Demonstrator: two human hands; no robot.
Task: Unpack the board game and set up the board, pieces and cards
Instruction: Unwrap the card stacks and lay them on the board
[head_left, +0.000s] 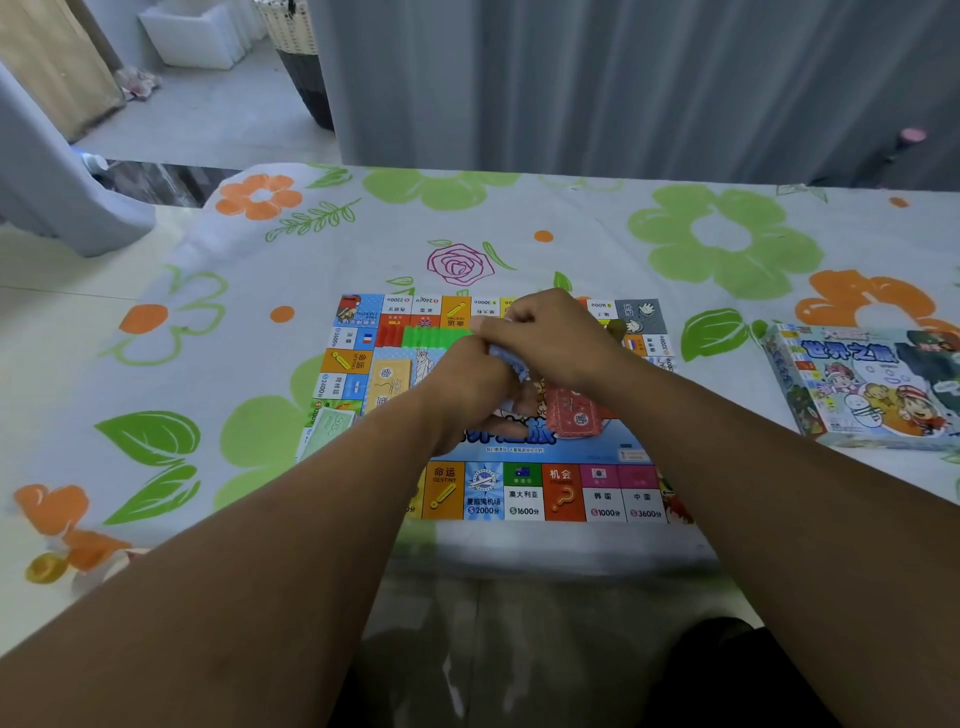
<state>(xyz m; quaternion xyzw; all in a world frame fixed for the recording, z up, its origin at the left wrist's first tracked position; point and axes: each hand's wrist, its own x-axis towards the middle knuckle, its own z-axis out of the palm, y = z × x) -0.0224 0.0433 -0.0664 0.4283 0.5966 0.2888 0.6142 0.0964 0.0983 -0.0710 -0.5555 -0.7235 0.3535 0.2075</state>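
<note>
From the head camera, one game board (524, 491) lies flat on the flowered cloth of the surface (597, 244), its near edge close to the near edge of the surface. Two hands meet above the middle of the board. The left hand (467, 382) and the right hand (553, 340) have their fingers curled and touch each other around one small blue pack (508, 359), which both pinch; what the pack contains cannot be told. Two card stacks rest on the board: one yellow stack (392, 384) left of the hands and one red stack (574, 415) just below the right hand. One row of green pieces (436, 335) stands near the far edge of the board, with one short row of red pieces (389, 332) touching its left end. One bundle of green banknotes (327, 431) overlaps the left edge of the board. One game box (862, 387) sits at the right, well apart from the board, with a strip of bare cloth between them. Open cloth spreads beyond the far edge of the board and to its left.
</note>
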